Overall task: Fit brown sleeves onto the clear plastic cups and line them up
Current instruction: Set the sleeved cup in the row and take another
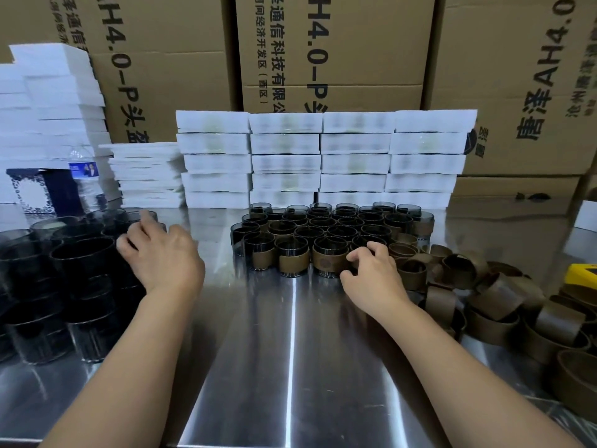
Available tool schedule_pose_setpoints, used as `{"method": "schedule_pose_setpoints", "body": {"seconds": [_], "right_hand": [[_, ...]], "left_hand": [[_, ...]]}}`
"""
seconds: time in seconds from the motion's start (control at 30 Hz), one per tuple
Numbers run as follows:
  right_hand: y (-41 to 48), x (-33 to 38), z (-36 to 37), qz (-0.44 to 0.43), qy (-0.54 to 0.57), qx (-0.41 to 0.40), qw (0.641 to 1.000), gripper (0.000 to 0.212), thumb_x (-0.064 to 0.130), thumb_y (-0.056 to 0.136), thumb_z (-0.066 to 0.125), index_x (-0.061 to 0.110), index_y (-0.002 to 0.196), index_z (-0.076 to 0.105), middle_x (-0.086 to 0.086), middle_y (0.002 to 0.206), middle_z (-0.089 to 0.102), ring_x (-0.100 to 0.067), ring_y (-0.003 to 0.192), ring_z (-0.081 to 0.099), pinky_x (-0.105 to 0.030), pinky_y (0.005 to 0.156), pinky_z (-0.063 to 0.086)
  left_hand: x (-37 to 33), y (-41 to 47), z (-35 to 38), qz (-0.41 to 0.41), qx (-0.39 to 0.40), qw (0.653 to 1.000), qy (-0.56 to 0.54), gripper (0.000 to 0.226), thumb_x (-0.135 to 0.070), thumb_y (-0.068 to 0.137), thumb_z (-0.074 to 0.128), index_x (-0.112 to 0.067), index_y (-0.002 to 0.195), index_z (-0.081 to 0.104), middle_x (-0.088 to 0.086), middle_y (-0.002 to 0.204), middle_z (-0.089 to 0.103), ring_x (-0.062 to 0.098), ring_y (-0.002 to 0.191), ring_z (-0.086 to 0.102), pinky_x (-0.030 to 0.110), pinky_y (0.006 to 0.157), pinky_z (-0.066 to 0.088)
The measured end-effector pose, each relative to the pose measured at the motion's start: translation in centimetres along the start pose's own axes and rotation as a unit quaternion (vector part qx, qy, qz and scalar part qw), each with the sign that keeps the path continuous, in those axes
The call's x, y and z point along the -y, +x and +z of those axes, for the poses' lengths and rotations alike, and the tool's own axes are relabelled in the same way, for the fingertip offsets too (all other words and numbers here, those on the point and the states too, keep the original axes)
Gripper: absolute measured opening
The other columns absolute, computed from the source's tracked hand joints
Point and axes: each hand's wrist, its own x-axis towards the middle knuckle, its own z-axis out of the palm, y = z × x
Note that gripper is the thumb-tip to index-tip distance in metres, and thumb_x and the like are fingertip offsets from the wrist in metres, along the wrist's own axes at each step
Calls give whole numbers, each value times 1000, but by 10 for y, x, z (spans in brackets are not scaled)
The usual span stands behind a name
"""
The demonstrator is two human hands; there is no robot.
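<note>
The bare clear plastic cups [82, 253], smoke-tinted with dark rims, stand upright in nested short stacks, packed together at the left of the desk [290, 350]. The sleeved cups [326, 253], each with a brown band around its lower wall, stand upright in tight staggered rows at centre. The loose brown sleeves [491, 295], open rings, lie heaped at the right, some upright, some tilted, the nearest just beside the sleeved rows.
</note>
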Motion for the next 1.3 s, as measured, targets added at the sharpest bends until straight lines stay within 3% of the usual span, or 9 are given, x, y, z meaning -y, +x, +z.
{"method": "schedule_pose_setpoints", "body": {"seconds": [0.13,0.57,0.7,0.8,0.93,1.03,1.13,1.23,1.3], "right_hand": [[-1,1,0,-1,2,3,1000,38,26,92,51,20,129,48,-4,153,19,-26,138,22,-37,109,28],[-4,4,-2,-8,1,12,1000,39,24,93,50,17,131,46,-5,154,15,-26,139,20,-35,108,29],[-7,5,-7,-24,-55,-14,998,44,24,93,48,17,135,41,-8,154,15,-28,138,20,-36,107,30],[-7,7,-16,-33,-162,-99,981,47,28,90,49,17,135,43,-8,151,24,-29,132,28,-39,103,29],[-3,2,-31,71,-229,-81,968,57,35,84,57,15,135,39,-11,149,26,-35,130,30,-43,102,27],[-1,-3,-38,129,-210,-24,969,62,36,85,57,13,138,33,-14,151,20,-39,133,27,-45,104,27],[1,-5,-43,133,-174,-24,975,59,29,86,57,10,136,33,-17,148,23,-37,132,29,-44,102,32],[2,-8,-46,138,-149,-28,979,52,24,86,58,7,131,37,-19,139,34,-36,127,33,-41,98,37],[3,-10,-47,130,-131,-25,982,44,19,87,57,5,126,43,-19,131,45,-36,122,41,-40,90,41]], "left_hand": [[-2,-1,-1,0,19,1000,-6,29,-4,83,60,-8,111,68,21,147,31,38,125,28,42,100,23],[-1,-2,-3,29,-5,999,19,28,-3,82,62,5,109,65,26,124,44,40,114,36,44,94,28],[-2,-4,-7,43,-57,996,-56,27,-3,80,67,4,106,69,28,123,47,43,112,36,48,92,26],[-6,-6,-10,72,-111,980,-151,33,0,76,71,2,108,69,27,126,47,45,114,36,50,95,25],[-18,-11,-15,145,-163,941,-257,40,7,75,72,2,114,67,29,119,47,48,111,39,55,99,28],[-28,-20,-17,200,-167,911,-320,49,9,74,75,5,121,63,31,114,46,48,105,43,46,95,39],[-36,-28,-15,221,-137,897,-358,56,6,72,78,-1,125,61,28,114,43,42,108,44,35,99,37],[-43,-35,-12,184,-68,882,-429,54,1,73,79,-13,122,62,10,115,36,25,107,47,12,97,32],[-47,-39,-11,156,-32,866,-474,50,-1,73,78,-27,111,60,-2,113,33,3,91,50,3,87,35]]}}
